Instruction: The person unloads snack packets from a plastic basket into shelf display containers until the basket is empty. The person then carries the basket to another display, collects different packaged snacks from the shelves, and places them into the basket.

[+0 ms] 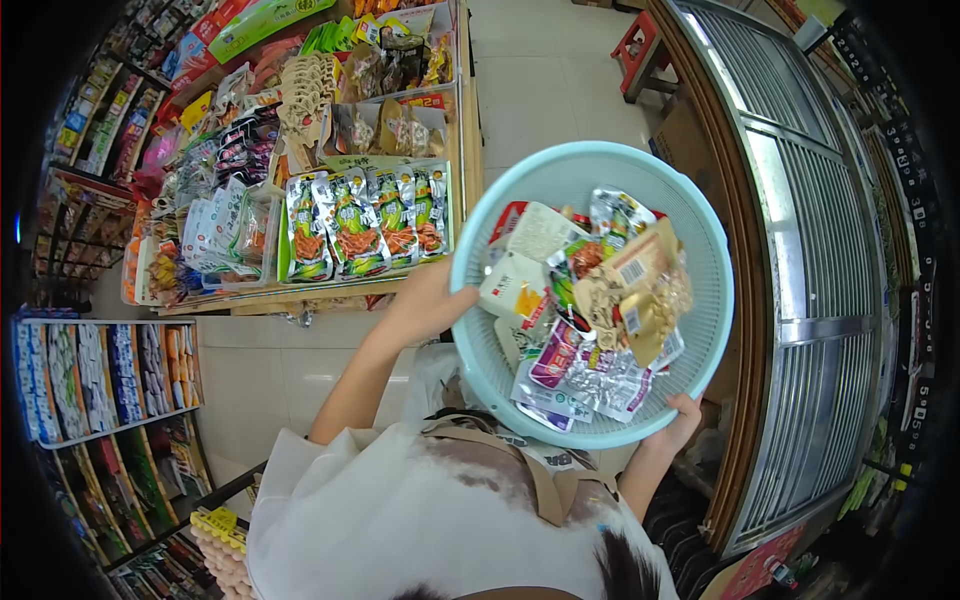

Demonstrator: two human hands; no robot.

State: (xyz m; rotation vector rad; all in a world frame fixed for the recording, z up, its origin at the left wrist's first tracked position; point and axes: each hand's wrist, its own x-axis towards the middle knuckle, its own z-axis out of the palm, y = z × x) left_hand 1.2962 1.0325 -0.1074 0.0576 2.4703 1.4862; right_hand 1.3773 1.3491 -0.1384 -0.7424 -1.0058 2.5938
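A round light-blue plastic basket (590,160) is held up in front of my body, with several snack packets inside. Among them are a purple-and-silver packet (590,378), a white packet (514,287) and a tan packet with a barcode (640,262). My left hand (428,300) grips the basket's left rim, its thumb over the edge. At the lower right, my right hand (672,425) holds the rim, with the thumb on the inside and the other fingers hidden below.
To the left, a display table (330,293) carries boxes of packaged snacks, including a box of green-and-silver packets (358,225). Shelves of goods (110,370) line the far left. A metal-framed glass cabinet (805,250) stands close on the right. A red stool (640,55) is on the tiled floor ahead.
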